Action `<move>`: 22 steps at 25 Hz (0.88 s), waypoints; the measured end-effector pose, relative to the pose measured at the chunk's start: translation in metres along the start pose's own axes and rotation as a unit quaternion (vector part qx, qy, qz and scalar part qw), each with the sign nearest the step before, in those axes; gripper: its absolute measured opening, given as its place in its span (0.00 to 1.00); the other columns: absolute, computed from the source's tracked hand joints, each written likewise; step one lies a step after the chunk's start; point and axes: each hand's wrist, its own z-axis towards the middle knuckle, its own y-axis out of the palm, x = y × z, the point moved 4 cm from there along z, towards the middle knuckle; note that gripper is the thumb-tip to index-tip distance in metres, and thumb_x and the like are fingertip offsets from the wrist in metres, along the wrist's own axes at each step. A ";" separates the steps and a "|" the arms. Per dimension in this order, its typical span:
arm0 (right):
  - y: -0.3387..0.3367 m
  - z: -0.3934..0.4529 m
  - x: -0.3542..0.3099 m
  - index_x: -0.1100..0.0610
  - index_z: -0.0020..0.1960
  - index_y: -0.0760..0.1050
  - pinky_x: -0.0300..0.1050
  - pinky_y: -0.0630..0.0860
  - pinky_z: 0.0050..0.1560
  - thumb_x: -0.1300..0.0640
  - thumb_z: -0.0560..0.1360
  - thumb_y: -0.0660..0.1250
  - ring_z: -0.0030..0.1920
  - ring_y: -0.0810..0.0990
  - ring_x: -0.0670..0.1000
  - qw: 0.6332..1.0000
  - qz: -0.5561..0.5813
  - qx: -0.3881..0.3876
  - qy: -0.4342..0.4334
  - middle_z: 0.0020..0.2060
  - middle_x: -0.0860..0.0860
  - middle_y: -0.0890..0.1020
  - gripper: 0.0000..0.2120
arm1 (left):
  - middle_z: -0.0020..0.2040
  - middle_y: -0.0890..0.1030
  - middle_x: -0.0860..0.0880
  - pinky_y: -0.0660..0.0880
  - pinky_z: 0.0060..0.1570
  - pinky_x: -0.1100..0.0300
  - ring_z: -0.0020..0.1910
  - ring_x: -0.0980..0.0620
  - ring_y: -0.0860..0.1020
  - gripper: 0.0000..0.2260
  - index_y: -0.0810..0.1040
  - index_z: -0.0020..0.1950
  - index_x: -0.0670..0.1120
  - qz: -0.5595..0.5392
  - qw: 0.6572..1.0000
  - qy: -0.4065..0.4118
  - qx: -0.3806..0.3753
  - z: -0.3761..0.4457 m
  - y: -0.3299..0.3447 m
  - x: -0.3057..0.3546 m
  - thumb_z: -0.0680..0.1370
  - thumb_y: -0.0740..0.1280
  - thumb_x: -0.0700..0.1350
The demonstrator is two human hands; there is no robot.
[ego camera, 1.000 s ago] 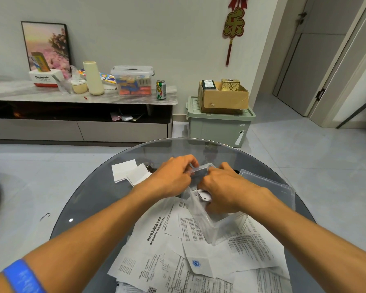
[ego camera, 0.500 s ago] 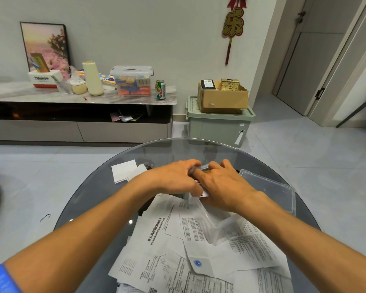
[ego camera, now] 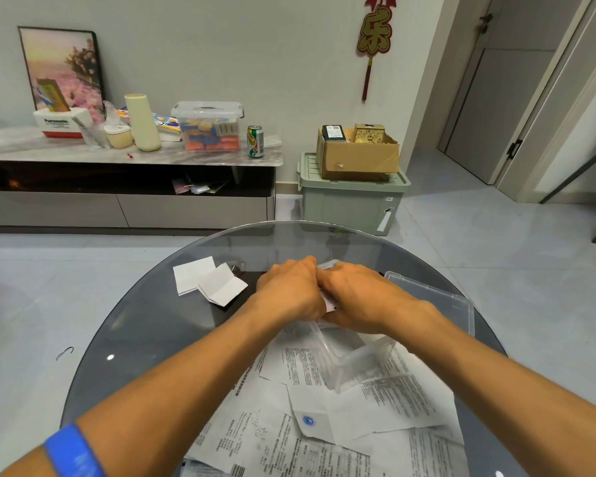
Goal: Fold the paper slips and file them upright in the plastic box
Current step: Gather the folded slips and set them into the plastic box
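Clear plastic box under both hands, left hand and right hand, grips hidden; printed sheets around.

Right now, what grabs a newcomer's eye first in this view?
Both hands, the left hand and the right hand, meet over the clear plastic box at the centre of the round glass table. Printed paper slips pile up below the box, and two folded slips lie to the left.

table: glossy smoked glass | box: clear plastic | slips: matt printed paper
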 end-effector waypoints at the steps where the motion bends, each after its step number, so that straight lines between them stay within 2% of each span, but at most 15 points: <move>1: -0.003 -0.002 0.002 0.52 0.56 0.73 0.44 0.67 0.42 0.51 0.75 0.69 0.45 0.76 0.52 1.000 0.016 -0.011 -0.006 0.45 0.47 0.78 0.12 | 0.55 0.77 0.49 0.70 0.46 0.55 0.59 0.43 0.76 0.21 0.70 0.60 0.51 -0.004 1.000 -0.001 0.012 0.001 0.000 -0.002 0.71 0.74 0.44; 3: -0.010 -0.007 0.006 0.49 0.58 0.74 0.49 0.72 0.41 0.52 0.77 0.65 0.44 0.77 0.53 1.000 0.025 -0.012 -0.010 0.42 0.48 0.79 0.10 | 0.54 0.77 0.48 0.71 0.46 0.55 0.56 0.43 0.76 0.19 0.72 0.59 0.50 -0.016 1.000 -0.001 0.024 0.003 0.000 -0.005 0.71 0.72 0.44; 5: -0.018 -0.012 0.011 0.48 0.59 0.76 0.51 0.74 0.41 0.52 0.79 0.62 0.44 0.78 0.56 0.999 -0.006 0.038 -0.004 0.41 0.51 0.81 0.10 | 0.51 0.76 0.48 0.71 0.46 0.55 0.51 0.44 0.74 0.17 0.72 0.57 0.49 -0.030 0.999 0.001 0.030 0.005 0.000 -0.005 0.71 0.71 0.44; 7: -0.025 -0.015 0.013 0.50 0.55 0.75 0.52 0.75 0.40 0.52 0.80 0.60 0.44 0.79 0.58 0.994 -0.029 0.106 0.005 0.41 0.52 0.81 0.07 | 0.48 0.75 0.49 0.71 0.44 0.55 0.48 0.44 0.73 0.13 0.72 0.54 0.49 -0.038 0.999 -0.001 0.033 0.006 0.001 -0.006 0.72 0.70 0.44; 9: -0.027 -0.017 0.013 0.51 0.51 0.74 0.53 0.76 0.40 0.54 0.80 0.60 0.43 0.79 0.58 0.991 -0.023 0.134 0.013 0.41 0.50 0.82 0.05 | 0.47 0.76 0.49 0.71 0.43 0.55 0.48 0.44 0.74 0.13 0.73 0.53 0.49 -0.050 0.998 -0.008 0.037 0.006 0.002 -0.007 0.72 0.71 0.45; 13: -0.028 -0.020 0.018 0.53 0.48 0.74 0.53 0.75 0.40 0.55 0.79 0.62 0.41 0.78 0.58 0.979 0.074 0.177 0.067 0.39 0.51 0.82 0.04 | 0.46 0.80 0.50 0.72 0.40 0.57 0.49 0.44 0.79 0.14 0.75 0.51 0.52 -0.080 0.995 -0.023 0.049 0.009 0.006 -0.013 0.68 0.74 0.46; 16: -0.034 -0.026 0.033 0.56 0.48 0.76 0.53 0.76 0.40 0.56 0.79 0.64 0.41 0.78 0.57 0.946 0.164 0.241 0.145 0.40 0.53 0.82 0.05 | 0.48 0.81 0.51 0.73 0.42 0.56 0.50 0.44 0.79 0.17 0.76 0.54 0.55 -0.091 0.994 -0.025 0.050 0.011 0.009 -0.015 0.68 0.73 0.45; 18: -0.039 -0.030 0.041 0.58 0.48 0.77 0.56 0.78 0.41 0.56 0.80 0.64 0.42 0.79 0.57 0.924 0.219 0.252 0.185 0.39 0.53 0.82 0.06 | 0.49 0.81 0.51 0.73 0.43 0.55 0.50 0.45 0.79 0.19 0.76 0.57 0.56 -0.092 0.994 -0.020 0.050 0.012 0.010 -0.015 0.68 0.73 0.44; 20: -0.044 -0.035 0.044 0.57 0.47 0.79 0.51 0.80 0.38 0.57 0.80 0.65 0.40 0.80 0.54 0.904 0.290 0.242 0.199 0.39 0.52 0.82 0.06 | 0.48 0.81 0.52 0.72 0.43 0.55 0.50 0.44 0.79 0.18 0.76 0.56 0.55 -0.091 0.994 -0.020 0.049 0.012 0.011 -0.015 0.69 0.72 0.44; 22: -0.053 -0.040 0.045 0.56 0.46 0.80 0.39 0.76 0.32 0.58 0.79 0.65 0.35 0.78 0.48 0.886 0.342 0.241 0.201 0.37 0.51 0.82 0.06 | 0.46 0.81 0.52 0.72 0.42 0.55 0.49 0.45 0.79 0.15 0.76 0.53 0.55 -0.092 0.994 -0.023 0.051 0.012 0.011 -0.016 0.69 0.71 0.44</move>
